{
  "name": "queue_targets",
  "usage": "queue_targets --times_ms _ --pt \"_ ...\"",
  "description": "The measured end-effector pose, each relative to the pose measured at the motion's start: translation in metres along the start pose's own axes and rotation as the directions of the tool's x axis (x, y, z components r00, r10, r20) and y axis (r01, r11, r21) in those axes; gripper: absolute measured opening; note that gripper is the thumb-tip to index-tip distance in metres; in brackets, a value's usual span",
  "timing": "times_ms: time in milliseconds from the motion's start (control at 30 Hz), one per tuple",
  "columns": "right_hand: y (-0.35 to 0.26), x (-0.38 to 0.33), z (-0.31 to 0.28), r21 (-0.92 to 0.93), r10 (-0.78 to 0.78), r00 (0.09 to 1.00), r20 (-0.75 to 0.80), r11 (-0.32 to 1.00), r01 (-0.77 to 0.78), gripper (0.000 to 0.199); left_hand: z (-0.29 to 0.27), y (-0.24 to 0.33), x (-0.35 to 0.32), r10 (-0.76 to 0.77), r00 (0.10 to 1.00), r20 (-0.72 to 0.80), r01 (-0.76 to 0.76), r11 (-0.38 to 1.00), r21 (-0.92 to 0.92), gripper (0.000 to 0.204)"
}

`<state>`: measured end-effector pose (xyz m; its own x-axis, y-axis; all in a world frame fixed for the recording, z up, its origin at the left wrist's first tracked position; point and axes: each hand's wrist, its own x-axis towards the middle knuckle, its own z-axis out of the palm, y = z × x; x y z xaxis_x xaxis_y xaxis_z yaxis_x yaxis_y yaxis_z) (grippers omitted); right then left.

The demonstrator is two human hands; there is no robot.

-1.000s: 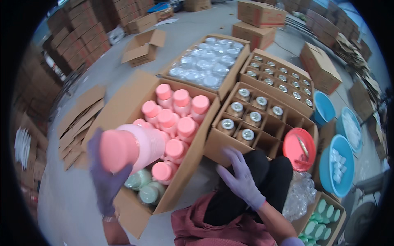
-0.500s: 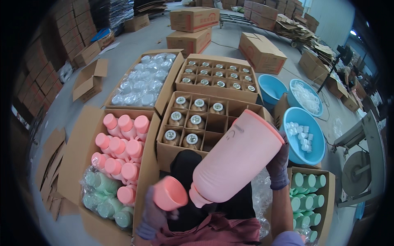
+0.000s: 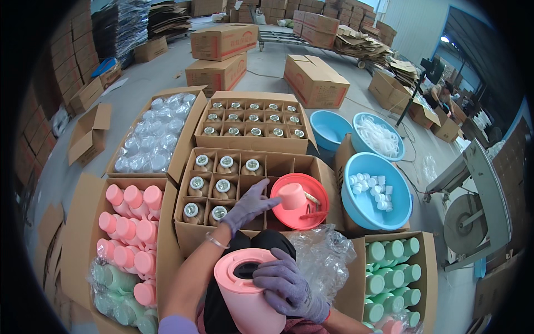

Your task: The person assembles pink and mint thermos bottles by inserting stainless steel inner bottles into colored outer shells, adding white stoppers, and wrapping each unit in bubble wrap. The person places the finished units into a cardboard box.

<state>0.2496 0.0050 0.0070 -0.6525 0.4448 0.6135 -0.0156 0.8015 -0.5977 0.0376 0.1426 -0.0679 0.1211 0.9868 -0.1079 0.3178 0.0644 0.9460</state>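
Observation:
In my lap stands a pink thermos flask casing (image 3: 250, 306), its wide end up, with a dark round opening in that end. My right hand (image 3: 289, 284), in a grey glove, grips its rim and side. My left hand (image 3: 250, 206), gloved too, reaches over the divided carton with fingers spread apart. Its fingertips are beside a pink cup (image 3: 291, 196), which sits tilted in a red basin (image 3: 321, 192); whether they touch it I cannot tell. The basin rests on the right part of the carton (image 3: 192, 232), where silver-topped bottles (image 3: 223, 187) stand in several compartments.
Pink-capped flasks (image 3: 127, 228) fill a carton at left, green-capped ones (image 3: 392, 278) another at right. Blue basins hold white caps (image 3: 374, 189) and white rings (image 3: 378, 137). Clear plastic wrap (image 3: 320, 253) lies beside my lap. A metal machine frame (image 3: 473, 211) stands at far right.
The casing has swung down into my lap, wide end up. My left hand has carried the pink cup forward to the red basin and opened. The view has shifted, exposing that basin.

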Motion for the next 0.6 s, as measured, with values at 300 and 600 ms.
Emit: queue_targets --times_ms 300,600 --pt "-0.014 0.003 0.012 0.073 0.147 0.975 -0.166 0.988 -0.137 0.033 0.02 0.017 -0.205 0.085 0.988 -0.13 -0.129 0.914 -0.385 0.053" --pt "0.04 -0.017 -0.011 0.374 0.421 0.905 0.058 0.832 -0.411 0.016 0.015 0.03 -0.221 0.263 0.874 -0.409 -0.392 0.879 -0.27 0.046"
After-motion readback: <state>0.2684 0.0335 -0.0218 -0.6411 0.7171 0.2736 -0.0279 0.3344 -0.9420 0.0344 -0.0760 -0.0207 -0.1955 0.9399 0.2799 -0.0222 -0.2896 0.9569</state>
